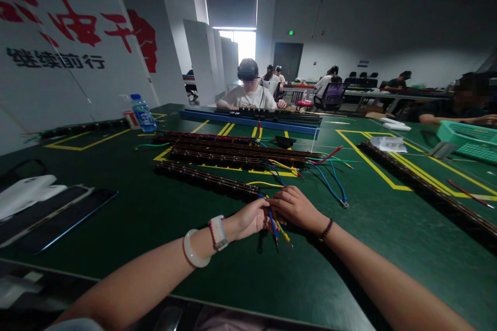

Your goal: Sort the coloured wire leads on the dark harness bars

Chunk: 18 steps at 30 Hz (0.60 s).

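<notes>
At far left a dark flat device (83, 225) lies near the table edge, apart from the work, presumably to spare it knocks. A blue-labelled bottle (143, 114) stands upright beyond it. On the green table (217, 279), a dark strip (205, 178) lies flat, its wired end pointing at the person, apparently to bring the leads within reach. More strips (233, 151) lie roughly parallel just behind.

The left hand (253, 217), palm partly upward, has thumb and fingers closed on the coloured wires (273, 223) at that strip's end, seemingly to steady them. The right hand (297, 207) bends over the same wires, fingers together; its thumb is hidden, so whether it grips cannot be told. Farther right lie another strip (430, 184) and a green basket (471, 139), both well apart.
</notes>
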Each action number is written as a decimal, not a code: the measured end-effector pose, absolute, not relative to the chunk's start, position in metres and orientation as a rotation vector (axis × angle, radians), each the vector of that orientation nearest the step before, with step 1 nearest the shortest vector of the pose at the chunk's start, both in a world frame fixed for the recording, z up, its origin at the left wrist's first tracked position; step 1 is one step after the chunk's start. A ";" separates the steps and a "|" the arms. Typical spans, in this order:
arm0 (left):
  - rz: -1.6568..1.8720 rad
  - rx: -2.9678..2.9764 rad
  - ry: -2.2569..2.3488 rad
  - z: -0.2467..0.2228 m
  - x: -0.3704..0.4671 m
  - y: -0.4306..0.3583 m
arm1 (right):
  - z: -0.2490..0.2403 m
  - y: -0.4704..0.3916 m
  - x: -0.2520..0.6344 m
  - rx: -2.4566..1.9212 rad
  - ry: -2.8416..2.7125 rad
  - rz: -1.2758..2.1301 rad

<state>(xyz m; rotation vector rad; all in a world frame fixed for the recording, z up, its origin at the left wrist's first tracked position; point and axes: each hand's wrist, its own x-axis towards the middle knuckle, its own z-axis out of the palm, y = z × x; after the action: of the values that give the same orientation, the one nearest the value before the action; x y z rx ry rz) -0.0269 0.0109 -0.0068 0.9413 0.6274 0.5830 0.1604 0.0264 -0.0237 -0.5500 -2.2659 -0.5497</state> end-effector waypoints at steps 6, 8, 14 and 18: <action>0.570 0.907 0.645 -0.004 -0.027 0.011 | -0.026 0.029 0.162 -0.586 -2.307 -0.558; 0.576 0.886 0.675 -0.001 -0.027 0.010 | -0.026 0.029 0.162 -0.583 -2.329 -0.554; 0.608 0.851 0.719 0.001 -0.029 0.009 | -0.023 0.029 0.164 -0.578 -2.337 -0.552; 0.543 0.871 0.686 0.000 -0.031 0.010 | -0.023 0.030 0.163 -0.613 -2.275 -0.431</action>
<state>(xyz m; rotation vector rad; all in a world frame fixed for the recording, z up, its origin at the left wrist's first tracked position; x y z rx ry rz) -0.0306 0.0103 0.0003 0.8709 0.6858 0.5429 0.1631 0.0297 -0.0231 -0.6133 -2.2753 -0.4310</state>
